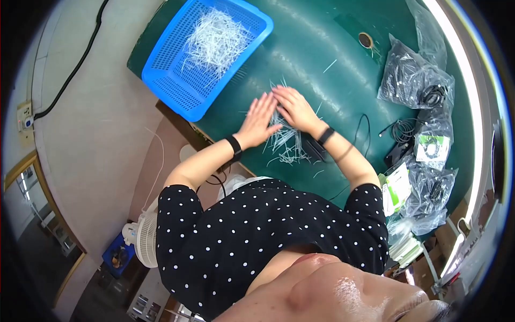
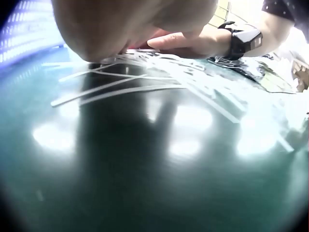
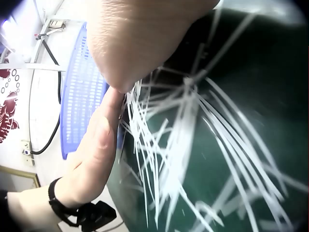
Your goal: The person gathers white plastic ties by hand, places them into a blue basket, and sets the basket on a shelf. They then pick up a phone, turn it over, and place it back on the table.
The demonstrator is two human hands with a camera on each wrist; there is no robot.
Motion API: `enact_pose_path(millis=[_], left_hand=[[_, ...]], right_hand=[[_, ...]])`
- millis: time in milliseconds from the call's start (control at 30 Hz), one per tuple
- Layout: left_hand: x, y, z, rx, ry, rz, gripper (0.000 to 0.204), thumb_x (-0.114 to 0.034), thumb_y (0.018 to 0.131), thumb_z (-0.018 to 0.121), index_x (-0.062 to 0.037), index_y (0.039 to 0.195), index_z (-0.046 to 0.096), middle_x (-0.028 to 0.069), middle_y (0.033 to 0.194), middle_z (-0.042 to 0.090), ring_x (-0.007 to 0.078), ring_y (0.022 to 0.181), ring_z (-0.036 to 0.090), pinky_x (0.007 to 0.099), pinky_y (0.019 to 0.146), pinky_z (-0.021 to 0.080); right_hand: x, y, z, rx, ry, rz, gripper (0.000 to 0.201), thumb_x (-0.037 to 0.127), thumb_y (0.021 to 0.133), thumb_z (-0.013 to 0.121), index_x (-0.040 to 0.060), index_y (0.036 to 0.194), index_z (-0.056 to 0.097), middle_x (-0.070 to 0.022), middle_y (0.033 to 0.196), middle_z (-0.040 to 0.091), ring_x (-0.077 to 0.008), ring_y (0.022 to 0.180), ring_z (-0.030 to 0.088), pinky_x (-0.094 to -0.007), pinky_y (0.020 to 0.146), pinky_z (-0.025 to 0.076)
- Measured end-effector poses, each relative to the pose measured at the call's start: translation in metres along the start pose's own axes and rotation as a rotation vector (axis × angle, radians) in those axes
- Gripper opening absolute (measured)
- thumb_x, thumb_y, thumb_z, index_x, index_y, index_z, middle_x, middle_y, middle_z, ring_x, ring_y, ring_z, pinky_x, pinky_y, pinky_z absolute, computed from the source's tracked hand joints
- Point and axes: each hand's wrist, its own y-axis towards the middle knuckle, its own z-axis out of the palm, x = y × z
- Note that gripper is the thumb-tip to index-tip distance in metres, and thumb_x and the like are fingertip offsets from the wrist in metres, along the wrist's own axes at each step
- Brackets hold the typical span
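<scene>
Ties (image 1: 284, 140) lie fanned, long axes toward person, between left hand (image 1: 258, 119), right hand (image 1: 295, 109)

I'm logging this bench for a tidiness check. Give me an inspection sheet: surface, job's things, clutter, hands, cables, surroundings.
Surface: green table, glossy, with light glare.
Job's things: loose pile of white strips on the table; more strips in the blue basket at the table's far left corner.
Clutter: clear bags of black cords along the right side; stray strips scattered about.
Hands: left hand and right hand lie flat, fingers straight, on the strips, side by side.
Cables: thin black cable on the table; thick black cable on the floor.
Surroundings: white fan on the floor; wall socket.
</scene>
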Motion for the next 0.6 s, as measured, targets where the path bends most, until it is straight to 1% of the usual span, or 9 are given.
enact_pose_path(millis=[67, 133, 200, 233, 300, 333, 467, 533, 600], left_hand=[[-0.015, -0.023, 0.002, 0.159, -0.222, 0.075, 0.077, -0.044, 0.089, 0.053, -0.0025, 0.145, 0.021, 0.0205, 0.151, 0.017, 0.0335, 0.142, 0.012, 0.0485, 0.113, 0.009], [-0.019, -0.031, 0.000, 0.162, -0.212, 0.066, 0.077, -0.044, 0.089, 0.053, -0.0025, 0.145, 0.021, 0.0208, 0.151, 0.017, 0.0338, 0.141, 0.013, 0.0486, 0.113, 0.009], [-0.024, -0.039, -0.004, 0.171, -0.184, 0.060, 0.077, -0.045, 0.089, 0.053, -0.0026, 0.145, 0.021, 0.0214, 0.151, 0.016, 0.0343, 0.141, 0.013, 0.0489, 0.113, 0.010], [-0.023, -0.036, -0.007, 0.169, -0.186, 0.055, 0.077, -0.045, 0.089, 0.053, -0.0026, 0.145, 0.021, 0.0214, 0.151, 0.016, 0.0343, 0.141, 0.013, 0.0489, 0.113, 0.010], [-0.009, -0.016, -0.011, -0.033, -0.010, -0.129, 0.075, -0.045, 0.089, 0.052, -0.0026, 0.144, 0.023, 0.0212, 0.150, 0.018, 0.0349, 0.141, 0.014, 0.0491, 0.112, 0.011], [-0.003, -0.009, -0.009, -0.038, -0.009, -0.130, 0.075, -0.045, 0.089, 0.052, -0.0026, 0.144, 0.023, 0.0212, 0.150, 0.018, 0.0349, 0.141, 0.014, 0.0491, 0.112, 0.011], [0.005, 0.004, 0.006, -0.134, 0.009, -0.200, 0.074, -0.047, 0.089, 0.052, -0.0025, 0.143, 0.026, 0.0210, 0.150, 0.020, 0.0353, 0.140, 0.015, 0.0498, 0.112, 0.011], [-0.011, -0.004, 0.011, -0.073, -0.072, -0.076, 0.073, -0.045, 0.089, 0.053, -0.0023, 0.142, 0.028, 0.0209, 0.149, 0.022, 0.0355, 0.140, 0.015, 0.0501, 0.112, 0.012], [-0.026, -0.016, 0.020, -0.028, -0.127, 0.008, 0.073, -0.045, 0.089, 0.054, -0.0022, 0.142, 0.029, 0.0208, 0.149, 0.023, 0.0356, 0.140, 0.016, 0.0502, 0.112, 0.012]], right_hand=[[0.010, -0.026, -0.007, 0.036, 0.034, 0.006, 0.038, 0.016, 0.084, 0.060, 0.0011, 0.118, 0.055, -0.0138, 0.126, 0.053, -0.0294, 0.124, 0.045, -0.0429, 0.104, 0.035], [0.012, -0.045, -0.020, 0.147, 0.174, 0.025, 0.034, 0.015, 0.084, 0.061, 0.0028, 0.115, 0.057, -0.0137, 0.127, 0.053, -0.0333, 0.123, 0.045, -0.0432, 0.103, 0.036], [-0.002, -0.032, -0.047, -0.059, 0.041, 0.049, 0.031, 0.017, 0.083, 0.063, 0.0044, 0.111, 0.059, -0.0141, 0.124, 0.055, -0.0349, 0.120, 0.048, -0.0433, 0.100, 0.038], [-0.014, -0.025, -0.059, -0.163, -0.131, 0.118, 0.032, 0.018, 0.083, 0.063, 0.0048, 0.112, 0.059, -0.0153, 0.125, 0.054, -0.0357, 0.118, 0.048, -0.0441, 0.100, 0.038], [-0.046, -0.012, -0.072, -0.353, -0.442, 0.282, 0.035, 0.018, 0.082, 0.064, 0.0042, 0.114, 0.058, -0.0176, 0.126, 0.053, -0.0371, 0.118, 0.048, -0.0456, 0.099, 0.039], [-0.058, -0.007, -0.075, -0.440, -0.580, 0.379, 0.037, 0.019, 0.082, 0.064, 0.0032, 0.115, 0.057, -0.0186, 0.126, 0.053, -0.0376, 0.118, 0.048, -0.0463, 0.099, 0.038], [-0.079, -0.010, -0.044, -0.377, -0.527, 0.329, 0.043, 0.025, 0.083, 0.063, -0.0007, 0.116, 0.055, -0.0192, 0.129, 0.050, -0.0369, 0.120, 0.046, -0.0455, 0.099, 0.038], [-0.043, -0.019, -0.025, -0.242, -0.375, 0.245, 0.044, 0.023, 0.082, 0.065, -0.0019, 0.117, 0.054, -0.0187, 0.129, 0.050, -0.0363, 0.123, 0.044, -0.0445, 0.102, 0.037], [-0.002, -0.043, -0.004, -0.185, -0.194, 0.146, 0.043, 0.019, 0.080, 0.066, -0.0011, 0.116, 0.055, -0.0177, 0.128, 0.051, -0.0354, 0.123, 0.045, -0.0438, 0.103, 0.037]])
